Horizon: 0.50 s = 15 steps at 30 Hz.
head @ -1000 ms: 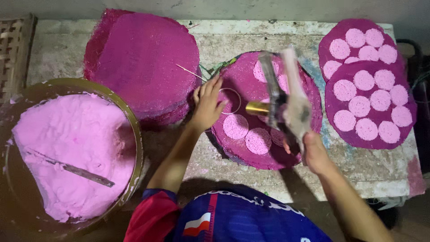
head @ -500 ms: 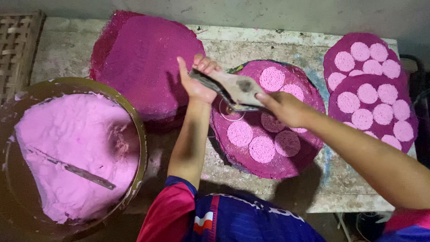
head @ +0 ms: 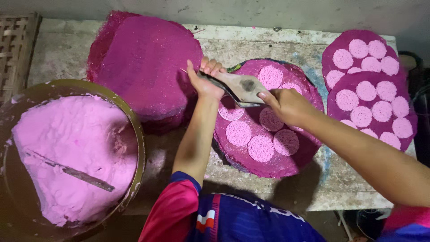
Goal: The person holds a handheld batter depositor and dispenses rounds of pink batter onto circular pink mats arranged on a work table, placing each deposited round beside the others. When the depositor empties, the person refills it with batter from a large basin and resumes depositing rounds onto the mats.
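My right hand grips the handle end of a flat metal scraper held over a round magenta mat. My left hand cups the blade's far tip, its fingers curled over the tip. Several pale pink discs lie on the mat below the blade. One disc sits right under the scraper, partly hidden by it.
A wide brown basin of pink dough with a stick in it stands at the left. A stack of bare magenta mats lies behind it. Two mats with several pink discs lie on the concrete table at the right.
My right hand swung the scraper from upright at the right down across the mat to my left hand. My left hand left the mat and took the blade's tip.
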Available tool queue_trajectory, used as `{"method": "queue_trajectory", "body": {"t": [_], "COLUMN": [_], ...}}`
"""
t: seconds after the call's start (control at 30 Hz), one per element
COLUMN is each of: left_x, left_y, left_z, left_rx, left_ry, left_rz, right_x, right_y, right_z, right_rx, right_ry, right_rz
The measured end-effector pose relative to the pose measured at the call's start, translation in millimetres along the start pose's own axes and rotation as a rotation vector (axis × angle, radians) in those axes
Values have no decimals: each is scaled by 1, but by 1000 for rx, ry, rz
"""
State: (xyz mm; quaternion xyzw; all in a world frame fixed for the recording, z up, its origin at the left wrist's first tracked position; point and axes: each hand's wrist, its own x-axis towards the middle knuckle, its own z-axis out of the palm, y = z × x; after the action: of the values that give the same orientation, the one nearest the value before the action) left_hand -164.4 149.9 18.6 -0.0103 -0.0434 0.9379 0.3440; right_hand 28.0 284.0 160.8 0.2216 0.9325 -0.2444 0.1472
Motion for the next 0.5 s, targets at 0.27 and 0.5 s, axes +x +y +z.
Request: {"method": "queue_trajectory", "body": {"t": [0.27,0.5], "left_x": [6,-5], "left_y": [36,12], "left_z": [23,14], "left_rx": [222,148], "left_ry": [60,263], "left_rz": [70,68], "right_x": [8,3], "right_y": [-17,-10], "right_z": [32,26], "right_rx": [79,28], "right_ry": [23,-235], "right_rz": [-61,136]}}
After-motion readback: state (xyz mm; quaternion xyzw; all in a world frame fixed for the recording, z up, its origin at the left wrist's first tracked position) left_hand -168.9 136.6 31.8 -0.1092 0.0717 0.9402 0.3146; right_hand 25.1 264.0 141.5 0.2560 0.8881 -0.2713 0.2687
